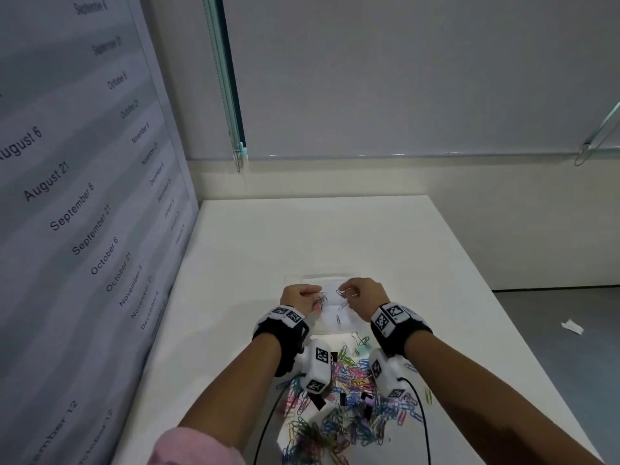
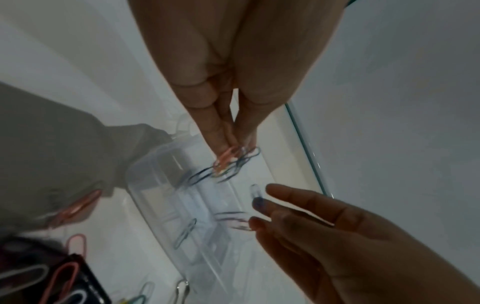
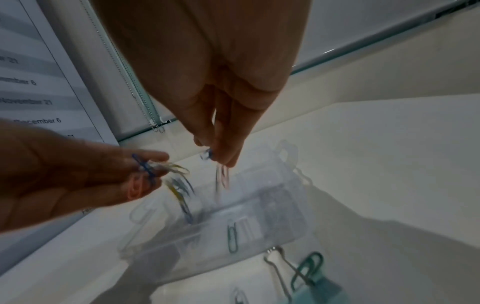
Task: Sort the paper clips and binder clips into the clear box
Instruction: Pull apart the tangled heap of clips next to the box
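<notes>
While my forearms reach out over the white bench [image 1: 419,250], the loose heap of coloured wire paper clips [image 1: 339,404] lies nearest me, below and behind both wrists, with a few black binder clips [image 1: 364,397] mixed into it. Just ahead of the heap, under my right wrist, a pale teal binder clip with silver wire handles [image 3: 315,286] sits on the bench with a teal paper clip hooked at its handles.

Beyond that is the clear plastic compartment box [image 1: 330,317], lying open and directly beneath both grips. One teal paper clip [image 3: 233,236] rests flat in a near compartment; the dividers are too faint to tell which one.

My left hand [image 1: 298,297] is above the left part of the box, its thumb and fingertips [image 2: 241,131] pressed together on a small tangled bunch of paper clips, pink, blue, yellow and dark [image 2: 228,164], which dangles toward the box. My right hand [image 1: 365,293] is just beside it on the right, apart from it, pinching a few pale pink and silver paper clips [image 3: 223,176] at the fingertips [image 3: 228,148], the clips hanging down over the box.

Left of my left grip stands a tall white printed panel listing dates [image 1: 77,196]. Farthest off, past the bench edge, are a pale wall [image 1: 402,78] and a beaded blind cord [image 1: 231,112].
</notes>
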`<state>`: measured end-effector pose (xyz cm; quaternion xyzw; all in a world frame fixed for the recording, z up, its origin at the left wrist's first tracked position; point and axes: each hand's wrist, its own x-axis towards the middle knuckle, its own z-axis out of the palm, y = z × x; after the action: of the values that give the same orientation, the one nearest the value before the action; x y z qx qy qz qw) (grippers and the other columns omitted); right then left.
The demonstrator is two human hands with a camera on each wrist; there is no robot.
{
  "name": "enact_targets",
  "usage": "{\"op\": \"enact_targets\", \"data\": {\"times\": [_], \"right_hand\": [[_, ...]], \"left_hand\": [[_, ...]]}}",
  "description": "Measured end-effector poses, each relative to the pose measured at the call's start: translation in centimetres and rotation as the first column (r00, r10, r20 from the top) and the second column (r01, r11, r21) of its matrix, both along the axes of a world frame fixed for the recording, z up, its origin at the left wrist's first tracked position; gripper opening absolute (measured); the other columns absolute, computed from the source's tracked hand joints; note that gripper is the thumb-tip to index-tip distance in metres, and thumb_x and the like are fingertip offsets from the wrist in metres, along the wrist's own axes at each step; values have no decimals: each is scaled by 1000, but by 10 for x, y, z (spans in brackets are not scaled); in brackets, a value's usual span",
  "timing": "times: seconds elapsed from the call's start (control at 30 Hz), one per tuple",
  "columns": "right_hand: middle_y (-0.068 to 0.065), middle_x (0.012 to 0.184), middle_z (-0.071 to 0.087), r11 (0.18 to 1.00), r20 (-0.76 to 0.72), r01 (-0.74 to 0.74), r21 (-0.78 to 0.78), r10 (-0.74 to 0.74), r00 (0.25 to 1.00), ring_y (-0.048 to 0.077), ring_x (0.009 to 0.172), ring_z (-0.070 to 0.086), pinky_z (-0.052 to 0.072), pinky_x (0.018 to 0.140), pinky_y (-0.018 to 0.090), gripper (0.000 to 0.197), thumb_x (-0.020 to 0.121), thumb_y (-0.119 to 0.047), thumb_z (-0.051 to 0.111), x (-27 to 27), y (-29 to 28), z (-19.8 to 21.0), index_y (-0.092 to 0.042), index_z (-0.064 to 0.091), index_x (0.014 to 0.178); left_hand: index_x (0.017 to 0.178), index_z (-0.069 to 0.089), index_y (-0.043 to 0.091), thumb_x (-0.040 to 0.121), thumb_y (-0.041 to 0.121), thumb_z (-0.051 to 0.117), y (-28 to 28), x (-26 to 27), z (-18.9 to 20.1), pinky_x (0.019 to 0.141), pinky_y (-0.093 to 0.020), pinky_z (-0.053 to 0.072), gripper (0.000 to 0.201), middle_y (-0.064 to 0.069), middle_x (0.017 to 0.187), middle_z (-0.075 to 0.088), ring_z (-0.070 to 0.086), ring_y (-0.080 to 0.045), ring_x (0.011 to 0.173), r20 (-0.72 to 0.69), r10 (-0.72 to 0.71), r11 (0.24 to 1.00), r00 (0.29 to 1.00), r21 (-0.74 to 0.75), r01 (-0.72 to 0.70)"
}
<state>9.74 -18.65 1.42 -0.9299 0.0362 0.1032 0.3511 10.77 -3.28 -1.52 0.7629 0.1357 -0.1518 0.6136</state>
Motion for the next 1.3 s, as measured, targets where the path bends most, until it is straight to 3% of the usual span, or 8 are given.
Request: {"op": "enact_targets", "data": {"times": [0.13, 0.3, 0.43, 0.53, 0.73, 0.93, 1.17, 1.3], "right_hand": [[10, 105, 71, 999, 13, -31, -13, 31, 999, 20, 101, 64, 42, 84, 17, 37, 81, 7, 41, -12, -2, -4, -9, 67, 102], [2, 92, 70, 992, -20, -123, -25, 122, 992, 10, 76, 59, 39, 60, 7, 22, 82, -3, 50, -41, -24, -12, -13, 69, 90], [-4, 87, 63, 967, -95, -221, -123, 210, 973, -8, 66, 47, 34, 59, 4, 18, 80, -8, 56, -75, -58, -27, -21, 67, 87], [-3, 95, 56, 944, -197, -249, -215, 208, 958, 5, 78, 50, 39, 69, 11, 22, 74, -17, 67, -98, -86, -39, -27, 61, 93], [-2, 104, 36, 923, -335, -245, -298, 139, 932, 15, 92, 47, 41, 82, 22, 66, 60, -38, 80, -136, -104, -58, -28, 46, 116], [-8, 101, 32, 962, -208, -219, -165, 183, 961, 12, 93, 44, 38, 78, 19, 72, 55, -47, 79, -148, -61, -69, -25, 45, 114], [-3, 93, 45, 953, -186, -271, -138, 244, 952, 19, 92, 50, 31, 69, 20, 34, 71, -20, 68, -137, -34, -68, -13, 60, 103], [-4, 84, 57, 973, -178, -211, -88, 194, 965, 3, 68, 51, 36, 59, 9, 19, 77, -8, 63, -128, -42, -56, -13, 69, 94]], "left_hand": [[109, 58, -13, 90, -15, 41, 1, -7, 15, 46, -10, 47, 26, -19, 90, 61, 50, -17, 61, 8, -44, 998, 999, -47, 44], [105, 65, -2, 88, -7, 49, 20, -28, 12, 74, -20, 53, 24, -12, 96, 67, 64, -25, 91, 10, -263, 958, 965, 119, 260], [109, 64, 13, 87, 10, 58, 35, -59, -2, 85, -22, 48, 23, -3, 111, 64, 57, -12, 92, -98, -566, 691, 819, 486, 535], [125, 50, 17, 82, 26, 67, 37, -76, -16, 94, -32, 46, 47, -9, 123, 51, 54, -23, 109, -242, -661, 503, 710, 559, 659], [143, 26, 22, 67, 47, 76, 20, -100, -39, 106, -40, 40, 95, -7, 136, 28, 33, -26, 127, -254, -647, 485, 719, 591, 645], [145, 12, 29, 59, 58, 76, 3, -122, -49, 99, -46, 43, 111, -3, 137, 23, 28, -26, 127, -247, -659, 381, 710, 705, 599], [128, 44, 19, 78, 31, 71, 15, -116, -47, 93, -28, 46, 58, -3, 114, 37, 48, -21, 105, -119, -580, 603, 806, 602, 523], [103, 59, 21, 79, 21, 69, 28, -110, -41, 79, -26, 43, 25, 1, 94, 46, 49, -17, 84, -98, -502, 702, 859, 534, 471]]}}
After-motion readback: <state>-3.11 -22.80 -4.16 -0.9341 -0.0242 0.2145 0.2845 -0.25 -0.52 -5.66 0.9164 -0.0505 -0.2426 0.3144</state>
